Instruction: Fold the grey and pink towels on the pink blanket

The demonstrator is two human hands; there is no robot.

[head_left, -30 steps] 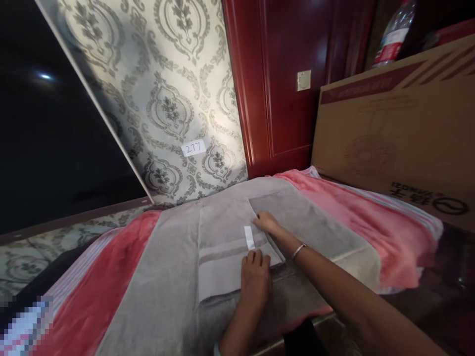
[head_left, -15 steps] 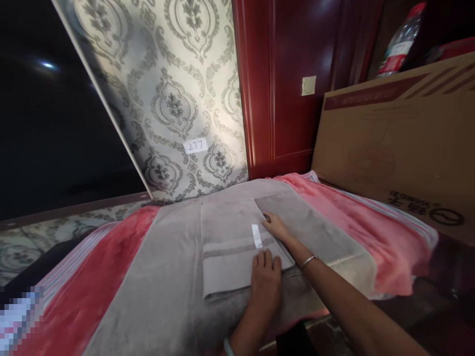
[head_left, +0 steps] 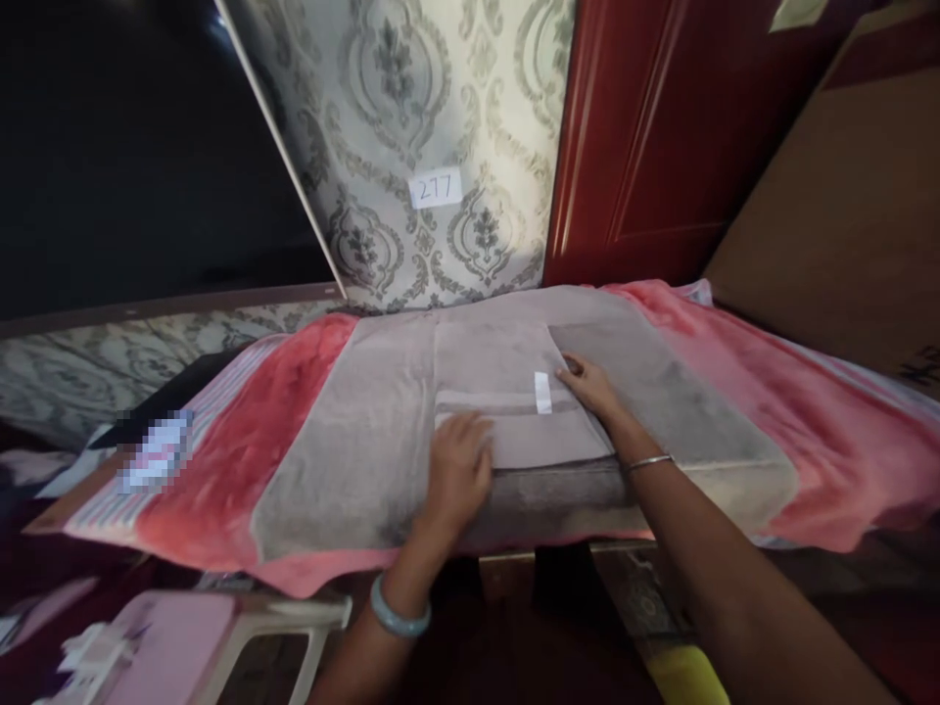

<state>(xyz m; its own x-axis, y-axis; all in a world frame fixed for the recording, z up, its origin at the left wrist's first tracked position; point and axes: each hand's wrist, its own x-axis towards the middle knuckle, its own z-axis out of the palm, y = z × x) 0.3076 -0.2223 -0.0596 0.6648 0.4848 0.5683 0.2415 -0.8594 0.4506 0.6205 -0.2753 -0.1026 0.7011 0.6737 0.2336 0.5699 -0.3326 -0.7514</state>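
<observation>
A folded light grey cloth (head_left: 506, 357) with a darker band and a small white tag (head_left: 542, 393) lies flat on the grey and pink blanket (head_left: 345, 411). My left hand (head_left: 459, 470) rests at the cloth's near left corner, its fingers spread on the fabric and a little blurred. At the right edge of the cloth, my right hand (head_left: 591, 387) has its fingers bent together, with the fabric edge apparently between thumb and forefinger. A pale bangle circles my left wrist, and a thin silver one is on the right.
A large dark screen (head_left: 132, 147) stands at the left against patterned wallpaper bearing a paper marked 277 (head_left: 436, 187). A cardboard box (head_left: 844, 225) is at the right beside a dark red door (head_left: 668, 127). Below the blanket's front edge are a pink stool seat (head_left: 172, 636) and a yellow object (head_left: 690, 676).
My left hand has moved left along the near side of the cloth to its corner. My right hand stays at the right edge. The camera view has tilted downward.
</observation>
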